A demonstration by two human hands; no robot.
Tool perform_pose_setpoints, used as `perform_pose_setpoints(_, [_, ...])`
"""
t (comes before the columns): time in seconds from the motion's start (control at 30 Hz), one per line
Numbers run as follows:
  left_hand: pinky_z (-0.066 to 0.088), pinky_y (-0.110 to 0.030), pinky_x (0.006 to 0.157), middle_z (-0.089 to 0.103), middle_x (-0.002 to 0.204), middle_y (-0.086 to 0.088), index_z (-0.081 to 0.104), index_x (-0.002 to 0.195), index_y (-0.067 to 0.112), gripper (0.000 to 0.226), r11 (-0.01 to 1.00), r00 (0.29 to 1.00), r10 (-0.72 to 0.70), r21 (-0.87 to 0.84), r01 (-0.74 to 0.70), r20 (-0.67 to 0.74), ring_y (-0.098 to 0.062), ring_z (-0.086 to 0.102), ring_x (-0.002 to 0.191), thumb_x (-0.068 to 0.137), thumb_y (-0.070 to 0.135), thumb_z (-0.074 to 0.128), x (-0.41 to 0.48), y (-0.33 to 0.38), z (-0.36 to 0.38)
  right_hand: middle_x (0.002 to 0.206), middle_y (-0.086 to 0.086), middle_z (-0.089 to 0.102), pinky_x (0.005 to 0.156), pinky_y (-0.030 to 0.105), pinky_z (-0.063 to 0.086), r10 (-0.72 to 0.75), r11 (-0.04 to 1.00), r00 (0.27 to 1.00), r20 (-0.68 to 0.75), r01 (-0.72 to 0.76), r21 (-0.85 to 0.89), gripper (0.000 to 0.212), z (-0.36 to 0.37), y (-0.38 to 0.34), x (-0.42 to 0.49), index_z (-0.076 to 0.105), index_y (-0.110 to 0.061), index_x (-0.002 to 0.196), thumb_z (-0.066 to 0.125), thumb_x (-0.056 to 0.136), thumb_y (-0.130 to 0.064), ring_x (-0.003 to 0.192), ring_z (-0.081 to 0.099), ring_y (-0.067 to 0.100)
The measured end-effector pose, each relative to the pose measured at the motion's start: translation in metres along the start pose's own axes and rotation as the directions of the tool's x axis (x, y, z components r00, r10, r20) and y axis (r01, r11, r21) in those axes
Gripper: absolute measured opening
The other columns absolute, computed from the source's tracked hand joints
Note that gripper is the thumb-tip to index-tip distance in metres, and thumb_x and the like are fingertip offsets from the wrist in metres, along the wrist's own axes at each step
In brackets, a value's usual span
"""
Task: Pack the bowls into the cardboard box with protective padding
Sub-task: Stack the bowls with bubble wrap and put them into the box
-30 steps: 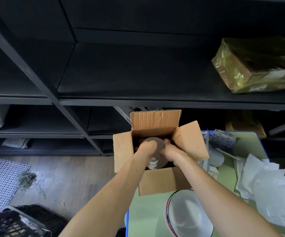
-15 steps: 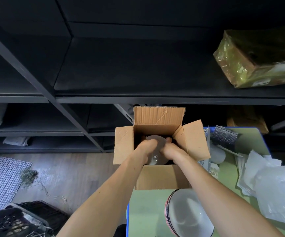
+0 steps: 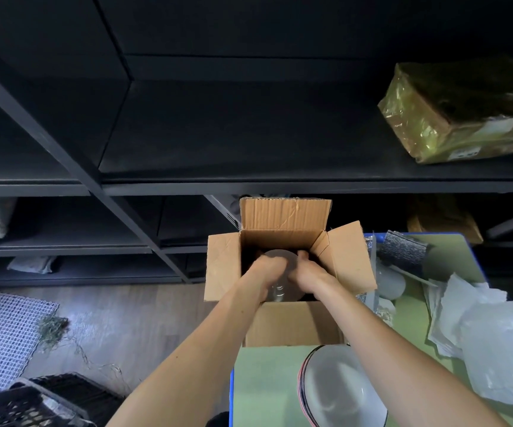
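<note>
1. A brown cardboard box (image 3: pixel 292 322) with all four flaps open stands at the far left corner of a green tabletop with a blue edge (image 3: pixel 267 383).
2. Both bare forearms reach into the open top of the box.
3. The left hand (image 3: pixel 264 271) and the right hand (image 3: pixel 309 272) hold a pale round bowl (image 3: pixel 282 292) between them, inside the box and just below its rim.
4. The left fingers curl over the left side of the bowl; the right fingers (image 3: pixel 302 257) press against its right and far edge. Both hands close on the bowl, though the fingertips are partly hidden in the dark of the box.
5. A stack of pale bowls with dark and red rims (image 3: pixel 338 392) sits at the near edge of the tabletop, just beside the box's near wall and partly under the right forearm.
6. Crumpled white sheets of padding (image 3: pixel 489 343) lie along the right edge of the tabletop, well apart from the box.
7. A silvery grey padded pouch (image 3: pixel 403 249) rests near the far edge of the tabletop, just right of the box's right flap.
8. Behind the box stands a black metal shelf rack (image 3: pixel 249 134), with a package wrapped in yellowish film (image 3: pixel 458 118) on its upper shelf at the right.
9. On the wooden floor at the left lie a white mesh mat (image 3: pixel 2 337) and a black plastic crate (image 3: pixel 18 408).
</note>
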State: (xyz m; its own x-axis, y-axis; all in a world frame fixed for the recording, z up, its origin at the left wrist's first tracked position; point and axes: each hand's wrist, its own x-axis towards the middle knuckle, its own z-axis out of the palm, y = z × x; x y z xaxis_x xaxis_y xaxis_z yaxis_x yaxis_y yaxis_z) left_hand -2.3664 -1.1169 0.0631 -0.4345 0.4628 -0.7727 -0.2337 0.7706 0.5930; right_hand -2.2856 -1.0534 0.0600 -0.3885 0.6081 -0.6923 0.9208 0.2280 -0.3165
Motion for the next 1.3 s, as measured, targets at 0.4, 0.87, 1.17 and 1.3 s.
perform_pose_setpoints(0.4, [0.035, -0.045, 0.114, 0.031, 0.157, -0.010, 0.025, 0.155, 0.021, 0.062, 0.939, 0.980, 0.199, 0.284, -0.193, 0.011, -0.034, 0.036, 0.140, 0.098, 0.037, 0.043, -0.032, 0.002, -0.019, 0.148, 0.018, 0.038, 0.099, 0.040, 0.042, -0.148, 0.976, 0.985, -0.092, 0.131, -0.172, 0.052, -0.006, 0.004, -0.033, 0.037, -0.012, 0.146, 0.049, 0.096, -0.019, 0.129, 0.048, 0.035])
perform_pose_setpoints(0.87, [0.041, -0.027, 0.102, 0.056, 0.138, -0.001, 0.053, 0.139, 0.021, 0.040, 0.559, 0.700, 0.713, 0.570, -0.602, 0.040, -0.016, 0.052, 0.125, 0.101, 0.031, 0.048, -0.100, -0.046, -0.027, 0.133, -0.002, 0.055, 0.098, 0.033, 0.043, -0.475, 0.879, 0.770, -0.427, 0.390, -0.274, 0.037, -0.008, 0.066, -0.109, 0.059, -0.018, 0.134, 0.048, 0.098, -0.015, 0.124, 0.050, 0.019])
perform_pose_setpoints(1.17, [0.039, -0.038, 0.101, 0.059, 0.128, -0.002, 0.053, 0.137, 0.020, 0.039, 0.344, 0.583, 0.789, 0.645, -0.683, 0.196, -0.025, 0.051, 0.118, 0.100, 0.028, 0.045, -0.119, -0.043, 0.029, 0.128, -0.009, 0.052, 0.087, 0.033, 0.047, -0.534, 0.842, 0.724, -0.438, 0.407, -0.353, 0.039, -0.018, 0.110, -0.134, 0.056, -0.022, 0.132, 0.052, 0.094, -0.014, 0.121, 0.044, 0.017])
perform_pose_setpoints(1.3, [0.041, -0.037, 0.092, 0.063, 0.114, -0.006, 0.061, 0.127, 0.016, 0.034, 0.247, 0.483, 0.843, 0.626, -0.740, 0.238, -0.028, 0.054, 0.103, 0.097, 0.023, 0.046, -0.130, -0.030, 0.062, 0.120, -0.005, 0.056, 0.090, 0.034, 0.046, -0.526, 0.849, 0.705, -0.476, 0.396, -0.350, 0.034, -0.033, 0.147, -0.143, 0.061, -0.019, 0.128, 0.054, 0.095, -0.014, 0.115, 0.049, 0.020])
